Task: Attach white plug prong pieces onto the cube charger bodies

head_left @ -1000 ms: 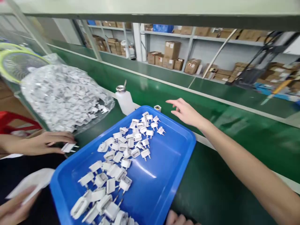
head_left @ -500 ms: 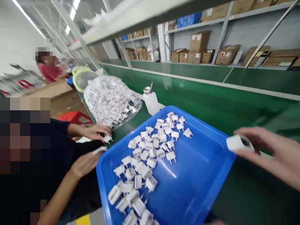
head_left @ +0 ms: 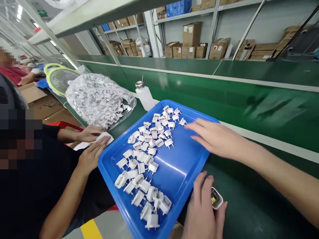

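My left hand [head_left: 205, 205] holds a white charger housing [head_left: 217, 198] beside the near right side of the blue tray [head_left: 189, 196]. The housing's end is uncovered, with dark and yellow parts visible inside. Over the tray's right side, my right hand [head_left: 214, 136] has its fingers stretched out and apart, with nothing seen between them. Its fingertips are close to a white two-pin plug piece [head_left: 182, 121]; whether they touch is unclear. Many similar plug pieces [head_left: 147, 156] lie loosely along the tray's left half.
On the left, a co-worker's hands [head_left: 93, 146] hold a white cloth [head_left: 106, 136] beside the tray. A clear bag of white plug pieces [head_left: 94, 96], a white pump bottle [head_left: 145, 96] and a yellow-green fan [head_left: 59, 78] stand behind. A green belt [head_left: 199, 89] runs along the back.
My right hand, which held a white housing at the right, has moved left over the tray with fingers spread. My left hand has come into view holding a housing. The camera view has shifted.
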